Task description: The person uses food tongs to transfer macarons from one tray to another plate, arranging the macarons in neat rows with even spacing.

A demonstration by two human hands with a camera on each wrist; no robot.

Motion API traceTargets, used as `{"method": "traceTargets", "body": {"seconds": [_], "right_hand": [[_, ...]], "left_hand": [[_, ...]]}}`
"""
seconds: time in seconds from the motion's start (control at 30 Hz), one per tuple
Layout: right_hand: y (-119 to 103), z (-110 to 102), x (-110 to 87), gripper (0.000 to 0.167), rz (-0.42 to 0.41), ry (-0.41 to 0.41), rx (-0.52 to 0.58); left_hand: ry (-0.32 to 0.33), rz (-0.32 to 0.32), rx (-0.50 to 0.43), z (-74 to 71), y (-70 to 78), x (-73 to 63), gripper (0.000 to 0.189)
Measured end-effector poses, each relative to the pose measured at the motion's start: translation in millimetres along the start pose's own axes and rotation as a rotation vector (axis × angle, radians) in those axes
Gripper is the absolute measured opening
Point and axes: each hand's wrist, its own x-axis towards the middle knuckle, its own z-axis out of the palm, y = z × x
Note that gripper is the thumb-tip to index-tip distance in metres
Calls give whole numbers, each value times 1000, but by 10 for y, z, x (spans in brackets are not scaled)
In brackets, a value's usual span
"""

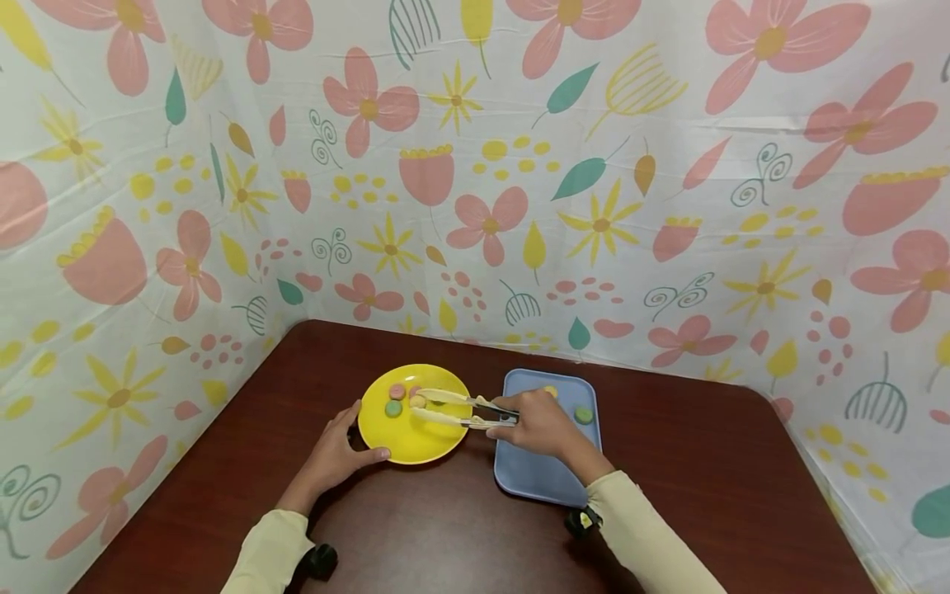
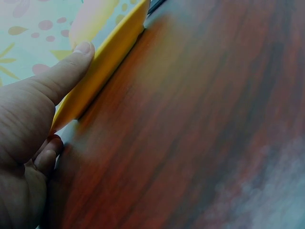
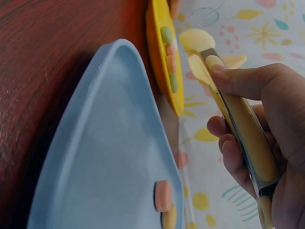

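Note:
A yellow plate (image 1: pixel 416 445) stands on the table with several small macaron-like discs on it, among them a pink disc (image 1: pixel 397 392) and a green disc (image 1: pixel 392 408). My left hand (image 1: pixel 334 452) holds the plate by its rim, thumb on the near edge and fingers at the left side. With my right hand (image 1: pixel 540 422) I grip cream-tipped tongs (image 3: pixel 245 131), whose spread arms reach over the plate. A pale yellow disc (image 1: pixel 418 402) appears near the tong tips; I cannot tell whether they hold it.
A blue tray (image 1: pixel 530 474) lies right of the plate, partly under my right forearm. It carries a green disc (image 1: pixel 584 415), a yellow disc (image 1: pixel 550 390) and a pink disc (image 3: pixel 163 195). Behind the dark wooden table (image 1: pixel 416 536) hangs a flower-patterned curtain (image 1: pixel 475 165).

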Motion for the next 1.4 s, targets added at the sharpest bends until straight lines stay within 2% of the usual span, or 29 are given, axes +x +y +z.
{"method": "traceTargets", "body": {"seconds": [0.13,0.7,0.97,1.17,1.4], "right_hand": [[-35,37,25,48,37,-27,0],[-7,208,56,48,19,-24,-67],[-1,223,59,49,30,-34,-49],[-3,145,30,47,20,-5,-15],[-1,-137,-68,47,-6,58,-35]], "left_hand": [[1,0,-8,7,4,0,122],[1,-7,-8,1,0,4,122],[5,1,-8,3,4,6,122],[5,4,-1,1,6,4,121],[13,2,-1,6,10,4,120]]}}
